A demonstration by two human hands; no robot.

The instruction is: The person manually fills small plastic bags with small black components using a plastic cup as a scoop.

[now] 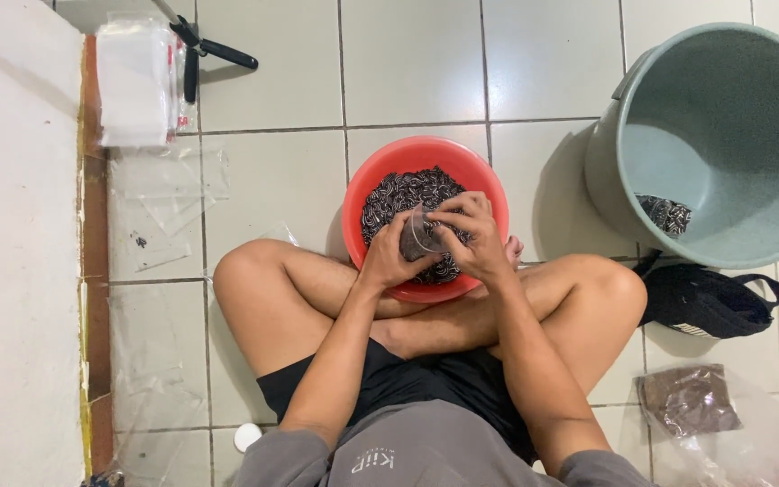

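Note:
A red round basin (380,171) full of small dark, white-streaked pieces (412,191) sits on the tiled floor in front of my crossed legs. Over its near side both hands hold a small clear plastic bag (418,236) partly filled with the dark pieces. My left hand (391,257) grips the bag from the left and below. My right hand (472,236) closes over its top and right side, fingers curled at the bag's mouth.
A grey-green bucket (723,135) with some filled bags inside stands at the right. A black bag (710,302) and a clear sack with a filled packet (687,401) lie beside my right knee. Clear plastic bags (137,81), black-handled pliers (205,50) and a white wall (15,243) are at left.

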